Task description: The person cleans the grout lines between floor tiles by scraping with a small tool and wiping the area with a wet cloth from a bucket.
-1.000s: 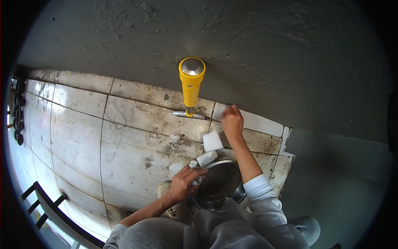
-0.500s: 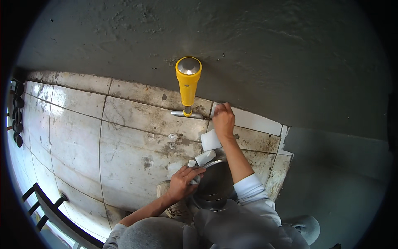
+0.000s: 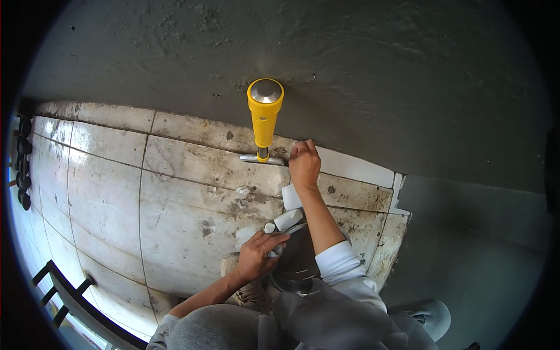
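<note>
Bowl (image 3: 296, 259) partly behind R forearm (image 3: 319, 219), L hand (image 3: 255, 255)

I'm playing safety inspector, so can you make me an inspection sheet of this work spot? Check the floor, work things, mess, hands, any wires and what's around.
Surface: pale tiles with dark joints, stains and specks.
Work things: white strip along the tiles' edge; metal bowl; yellow-handled tool, upright, metal end at the tiles.
Clutter: three white pieces by the bowl; pale crumbs.
Left hand: at the bowl's rim, a pale lump under its fingers; grip unclear.
Right hand: fingertips at the strip's left end; anything held is hidden.
Cables: nothing seen.
Surroundings: grey surface beyond the tiles; dark curved rail, lower left.
</note>
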Available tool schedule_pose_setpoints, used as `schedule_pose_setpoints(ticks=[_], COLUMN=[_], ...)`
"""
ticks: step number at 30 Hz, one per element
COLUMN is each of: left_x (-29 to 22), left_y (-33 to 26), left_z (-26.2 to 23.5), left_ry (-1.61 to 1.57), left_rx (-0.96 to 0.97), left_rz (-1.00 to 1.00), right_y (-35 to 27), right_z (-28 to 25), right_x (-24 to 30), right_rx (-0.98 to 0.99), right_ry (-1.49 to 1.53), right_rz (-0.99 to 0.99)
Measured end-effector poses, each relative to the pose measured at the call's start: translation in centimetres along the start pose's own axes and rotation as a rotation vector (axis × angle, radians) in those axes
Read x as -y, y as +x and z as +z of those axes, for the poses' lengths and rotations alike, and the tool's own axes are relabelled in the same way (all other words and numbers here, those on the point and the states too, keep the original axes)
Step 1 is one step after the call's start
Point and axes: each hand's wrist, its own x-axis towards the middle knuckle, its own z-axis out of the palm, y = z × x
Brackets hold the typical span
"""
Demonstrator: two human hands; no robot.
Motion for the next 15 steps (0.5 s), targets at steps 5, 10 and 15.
schedule_pose_setpoints(ticks=[5, 10, 15], left_x=[-1.0, 0.1, -0.7], left_y=[0.7, 0.0, 0.7], left_z=[-0.4, 0.1, -0.2], left_ry=[0.019, -0.006, 0.009], left_rx=[-0.054, -0.037, -0.084], left_rz=[0.013, 0.018, 0.029], right_y=[-0.3, -0.1, -0.1], right_z=[-1.3, -0.9, -0.6], right_x=[-3.0, -2.0, -2.0], right_rx=[-0.108, -0.097, -0.098], right_ry=[-0.057, -0.044, 0.025], right_rz=[0.021, 0.094, 0.047])
